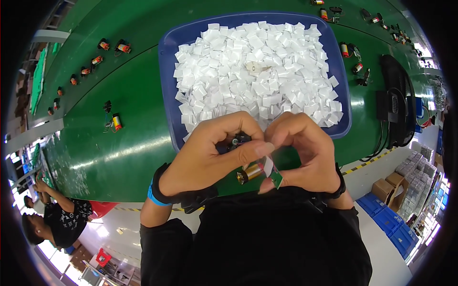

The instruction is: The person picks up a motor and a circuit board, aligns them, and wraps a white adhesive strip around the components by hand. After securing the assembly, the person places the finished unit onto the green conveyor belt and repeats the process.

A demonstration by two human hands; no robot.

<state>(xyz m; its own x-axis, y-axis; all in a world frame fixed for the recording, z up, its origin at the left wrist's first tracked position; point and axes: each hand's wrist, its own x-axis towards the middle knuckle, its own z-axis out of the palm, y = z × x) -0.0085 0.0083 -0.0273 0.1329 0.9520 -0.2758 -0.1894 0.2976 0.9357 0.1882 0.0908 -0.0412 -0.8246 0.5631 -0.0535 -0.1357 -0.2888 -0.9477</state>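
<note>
We hold a small motor (249, 172) close to the chest, just over the near edge of the green conveyor surface (119, 143), where both hands can meet on it. The left hand (210, 155) is clamped around the motor's dark upper part, thumb pressed across toward the right; the brass-coloured end sticks out below the palm. The right hand (305, 150) pinches a small white square (268, 166) against the motor's side, next to a little green circuit board (275, 178) that hangs at the motor's lower end. Both hands are closed and touching each other.

Just beyond the hands sits a blue tray (167, 71), heaped with white paper squares (257, 71), near enough to pick from without stretching.

More small motors (116, 122) with orange windings and black leads lie spaced out on the surface, to the left and along the far right.

At the right, past the surface edge with its yellow-and-black striped tape (358, 167), stand brown cardboard boxes (393, 188) and blue crates (391, 219) on the floor. Another person (57, 219) in a dark patterned shirt works at lower left.
</note>
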